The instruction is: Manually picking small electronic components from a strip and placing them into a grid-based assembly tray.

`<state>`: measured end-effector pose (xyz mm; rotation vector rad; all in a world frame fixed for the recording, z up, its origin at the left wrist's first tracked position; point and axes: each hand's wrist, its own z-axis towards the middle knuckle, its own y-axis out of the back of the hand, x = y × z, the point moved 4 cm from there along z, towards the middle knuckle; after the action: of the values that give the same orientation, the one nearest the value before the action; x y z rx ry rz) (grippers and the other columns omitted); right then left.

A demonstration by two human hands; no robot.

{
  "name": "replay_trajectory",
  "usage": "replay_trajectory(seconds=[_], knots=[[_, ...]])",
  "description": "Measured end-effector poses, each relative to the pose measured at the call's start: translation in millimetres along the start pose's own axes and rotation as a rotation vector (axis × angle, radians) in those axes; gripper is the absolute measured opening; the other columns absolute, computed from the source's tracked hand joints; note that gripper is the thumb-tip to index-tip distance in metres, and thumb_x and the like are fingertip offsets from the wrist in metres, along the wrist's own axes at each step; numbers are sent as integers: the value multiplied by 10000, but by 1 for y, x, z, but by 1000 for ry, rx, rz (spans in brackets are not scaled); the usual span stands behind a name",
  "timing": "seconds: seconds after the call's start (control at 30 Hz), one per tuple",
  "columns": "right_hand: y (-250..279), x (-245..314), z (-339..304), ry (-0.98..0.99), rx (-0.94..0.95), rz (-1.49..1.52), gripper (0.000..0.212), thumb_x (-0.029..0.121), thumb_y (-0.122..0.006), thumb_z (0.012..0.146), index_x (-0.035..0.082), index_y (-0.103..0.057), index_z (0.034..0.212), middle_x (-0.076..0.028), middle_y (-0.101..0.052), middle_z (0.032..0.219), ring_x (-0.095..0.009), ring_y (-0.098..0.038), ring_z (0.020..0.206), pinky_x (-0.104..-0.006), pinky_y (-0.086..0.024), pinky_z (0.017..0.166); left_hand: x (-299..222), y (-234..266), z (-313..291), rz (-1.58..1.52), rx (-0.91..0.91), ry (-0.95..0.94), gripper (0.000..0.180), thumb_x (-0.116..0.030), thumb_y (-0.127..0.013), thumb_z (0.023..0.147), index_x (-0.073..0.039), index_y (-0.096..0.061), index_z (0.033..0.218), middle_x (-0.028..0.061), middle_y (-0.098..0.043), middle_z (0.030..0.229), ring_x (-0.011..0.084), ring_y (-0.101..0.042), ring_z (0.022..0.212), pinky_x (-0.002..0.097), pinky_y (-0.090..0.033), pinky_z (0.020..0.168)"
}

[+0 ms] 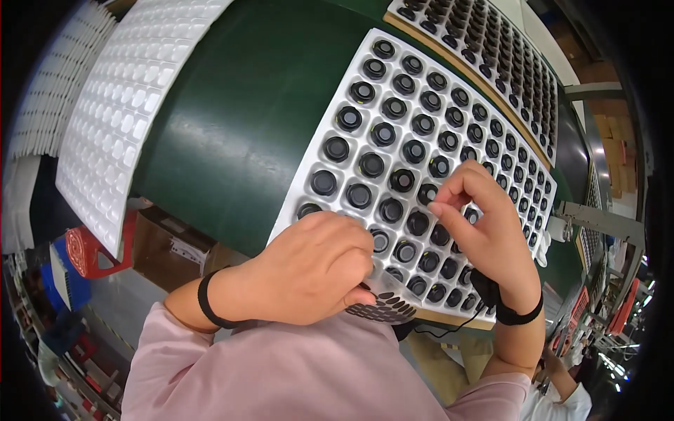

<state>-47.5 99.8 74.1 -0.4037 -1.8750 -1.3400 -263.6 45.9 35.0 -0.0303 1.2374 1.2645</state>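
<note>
A white moulded tray [300, 188] lies in front of me, its pockets holding rows of black round parts [371, 164] with grey centres. My left hand [309, 266] is closed over the tray's near left edge, gripping a sheet of black round stickers [382, 309] on a clear backing. The sheet bends down between the tray and my body. Above the middle of the tray is my right hand [484, 221], thumb and forefinger pinched close over one of the round parts. Whatever sits between those fingertips is too small to make out.
A second tray of dark parts [463, 42] stands beyond, at the far right. On the left are a white moulded tray [130, 105] and a stack of white trays [60, 84]. The table [232, 126] is green. A metal bar [600, 219] borders the right side.
</note>
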Motion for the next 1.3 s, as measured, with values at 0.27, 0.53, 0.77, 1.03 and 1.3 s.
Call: replay_trajectory(seconds=[0.27, 0.53, 0.77, 1.03, 1.3], knots=[[-16, -38, 33, -95, 97, 57, 80, -3, -686, 898, 8, -606, 904, -29, -513, 905, -121, -501, 791, -256, -430, 742, 20, -12, 27, 146, 82, 3, 401, -389, -692, 877, -34, -507, 845, 204, -612, 1193, 382, -601, 1103, 483, -488, 908], [-25, -48, 36, -199, 139, 91, 71, -5, -689, 894, 9, -620, 904, -30, -506, 900, -116, -497, 771, -250, -422, 706, 30, -26, 28, 146, 148, 68, 402, -401, -666, 823, -44, -488, 771, 241, -593, 1332, 390, -554, 1257, 512, -471, 997], [-27, -46, 37, -172, 132, 8, 71, -22, -682, 871, -1, -616, 884, -43, -492, 869, -145, -497, 771, -270, -421, 689, 33, -30, 27, 224, 191, 90, 413, -427, -630, 837, -57, -485, 729, 246, -590, 1373, 376, -530, 1332, 517, -450, 1042], [-27, -48, 37, -199, 124, 12, 77, -36, -675, 855, -2, -608, 870, -49, -494, 866, -156, -496, 773, -276, -420, 686, 32, -31, 28, 209, 231, 108, 385, -403, -644, 824, -62, -497, 723, 254, -587, 1387, 373, -518, 1365, 527, -404, 1099], [-29, -45, 39, -112, 60, -47, 77, -9, -704, 828, -17, -628, 823, -105, -538, 795, -253, -573, 698, -346, -462, 601, 33, -32, 25, 150, 235, 126, 373, -378, -678, 792, -50, -503, 765, 275, -556, 1419, 380, -492, 1393, 529, -325, 1177]])
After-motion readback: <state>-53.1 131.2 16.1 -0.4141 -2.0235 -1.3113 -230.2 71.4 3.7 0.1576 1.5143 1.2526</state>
